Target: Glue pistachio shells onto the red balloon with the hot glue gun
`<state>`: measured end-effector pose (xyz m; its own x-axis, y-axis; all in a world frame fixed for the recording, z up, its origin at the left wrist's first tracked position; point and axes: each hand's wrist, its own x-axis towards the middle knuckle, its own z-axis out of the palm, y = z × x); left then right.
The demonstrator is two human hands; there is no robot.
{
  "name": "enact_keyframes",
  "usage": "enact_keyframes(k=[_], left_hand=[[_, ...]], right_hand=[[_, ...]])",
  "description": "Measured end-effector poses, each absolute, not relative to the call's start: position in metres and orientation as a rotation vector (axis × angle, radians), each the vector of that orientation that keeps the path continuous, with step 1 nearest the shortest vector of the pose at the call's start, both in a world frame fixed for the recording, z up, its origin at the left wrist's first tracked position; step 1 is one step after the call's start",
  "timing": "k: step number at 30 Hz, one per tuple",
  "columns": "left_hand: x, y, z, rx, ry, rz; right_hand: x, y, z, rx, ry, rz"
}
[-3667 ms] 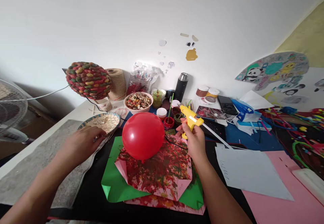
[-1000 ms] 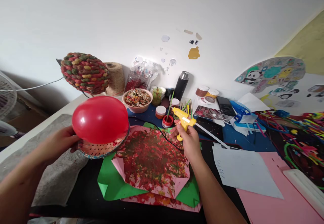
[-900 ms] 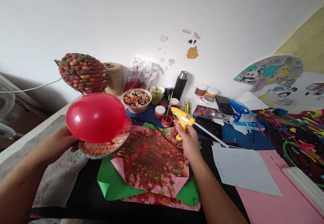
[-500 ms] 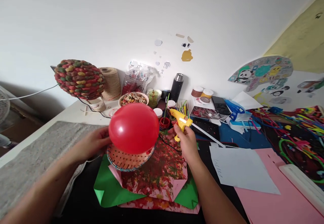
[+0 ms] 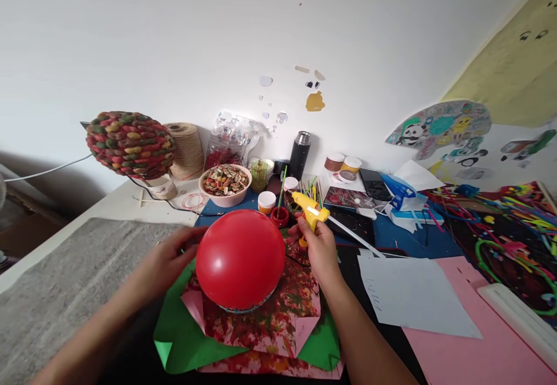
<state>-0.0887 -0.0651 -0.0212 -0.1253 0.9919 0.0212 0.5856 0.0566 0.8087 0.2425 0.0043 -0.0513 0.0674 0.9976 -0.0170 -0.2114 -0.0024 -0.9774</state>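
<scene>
A red balloon (image 5: 239, 257) rests in a shallow woven basket, of which only the blue-trimmed front rim (image 5: 248, 309) shows. At the balloon's left side is my left hand (image 5: 172, 257), thumb and fingers apart; some fingertips reach the balloon's edge, and I cannot tell whether they touch it. My right hand (image 5: 319, 246) grips the handle of a yellow hot glue gun (image 5: 310, 210), its nozzle pointing up and left. A translucent glue stick (image 5: 354, 233) sticks out from its back. Below the basket lies paint-splattered pink paper (image 5: 261, 333) over green sheets (image 5: 195, 344).
A bowl of dried pieces (image 5: 225, 185), a twine spool (image 5: 185, 150) and a multicoloured wrapped ball (image 5: 130, 144) stand at the back left. Paint jars (image 5: 266, 201) and a black flask (image 5: 300, 156) are behind the balloon. White paper (image 5: 413, 292) and pipe cleaners (image 5: 517, 246) lie to the right.
The balloon has come down into the basket and shifted slightly right, covering most of it. My left hand's fingers have spread. The glue gun stays in my right hand.
</scene>
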Motion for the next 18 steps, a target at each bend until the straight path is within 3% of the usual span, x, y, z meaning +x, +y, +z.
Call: enact_keyframes(k=[3, 10, 18], left_hand=[[-0.097, -0.077, -0.011, 1.489, 1.864, 1.036], [-0.088, -0.119, -0.017, 1.702, 1.488, 1.106], [-0.077, -0.089, -0.013, 1.774, 1.405, 0.957]], right_hand=[[0.242, 0.003, -0.051, -1.091, -1.009, 1.259], [0.24, 0.0, -0.049, -1.075, -1.037, 1.293], [0.239, -0.002, -0.044, -1.047, -1.029, 1.313]])
